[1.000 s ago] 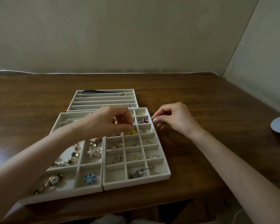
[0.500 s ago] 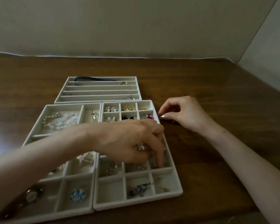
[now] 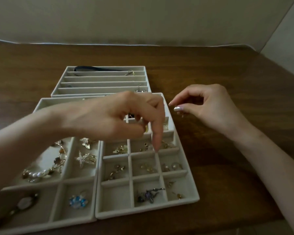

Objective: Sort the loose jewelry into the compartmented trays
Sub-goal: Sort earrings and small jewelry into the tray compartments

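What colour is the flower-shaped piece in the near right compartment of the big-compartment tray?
Blue flower-shaped piece, with lighter sparkling stones; the head view shows it clearly.

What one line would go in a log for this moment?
left hand: above grid tray, index finger pointing down, hold unclear | right hand: beside tray over table, pinching tiny piece

Our left hand [image 3: 119, 119] has risen from the grid tray [image 3: 192, 189], one finger [image 3: 157, 141] now pointing toward 6 o'clock. At the tray's 3 o'clock edge, our right hand [image 3: 209, 107] has lifted slightly.
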`<state>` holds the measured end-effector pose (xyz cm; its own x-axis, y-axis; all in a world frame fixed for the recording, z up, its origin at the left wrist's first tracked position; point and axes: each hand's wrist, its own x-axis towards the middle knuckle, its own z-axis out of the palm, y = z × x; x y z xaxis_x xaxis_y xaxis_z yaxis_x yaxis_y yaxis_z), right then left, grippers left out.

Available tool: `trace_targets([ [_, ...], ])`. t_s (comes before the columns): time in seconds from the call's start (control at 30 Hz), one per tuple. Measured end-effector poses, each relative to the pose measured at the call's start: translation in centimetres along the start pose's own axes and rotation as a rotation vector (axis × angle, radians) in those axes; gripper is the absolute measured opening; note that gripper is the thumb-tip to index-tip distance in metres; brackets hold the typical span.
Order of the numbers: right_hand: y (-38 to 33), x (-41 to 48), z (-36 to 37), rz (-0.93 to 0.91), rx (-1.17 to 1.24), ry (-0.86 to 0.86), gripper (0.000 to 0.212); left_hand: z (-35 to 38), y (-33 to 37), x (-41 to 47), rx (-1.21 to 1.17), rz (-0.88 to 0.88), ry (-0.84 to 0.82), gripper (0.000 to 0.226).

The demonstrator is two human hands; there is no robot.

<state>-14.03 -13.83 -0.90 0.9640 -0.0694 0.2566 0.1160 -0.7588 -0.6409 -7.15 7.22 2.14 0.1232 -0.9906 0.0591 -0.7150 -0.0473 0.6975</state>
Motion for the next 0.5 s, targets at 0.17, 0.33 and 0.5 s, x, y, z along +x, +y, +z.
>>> trace_targets([
  [0.17,0.1,0.0,0.2,-0.025,-0.039,0.022,0.015,0.7,-0.6,-1.2,0.064,-0.032,-0.019,0.027],
  [0.33,-1.0,-0.4,-0.1,-0.006,0.112,-0.068,0.016,1.1,-1.8,-1.2,0.236,-0.113,0.315,0.02],
  [0.5,-2.5,-1.2,-0.3,-0.02,0.23,-0.19,0.016,0.4,-1.6,-2.1,0.17,-0.2,0.464,0.012],
])
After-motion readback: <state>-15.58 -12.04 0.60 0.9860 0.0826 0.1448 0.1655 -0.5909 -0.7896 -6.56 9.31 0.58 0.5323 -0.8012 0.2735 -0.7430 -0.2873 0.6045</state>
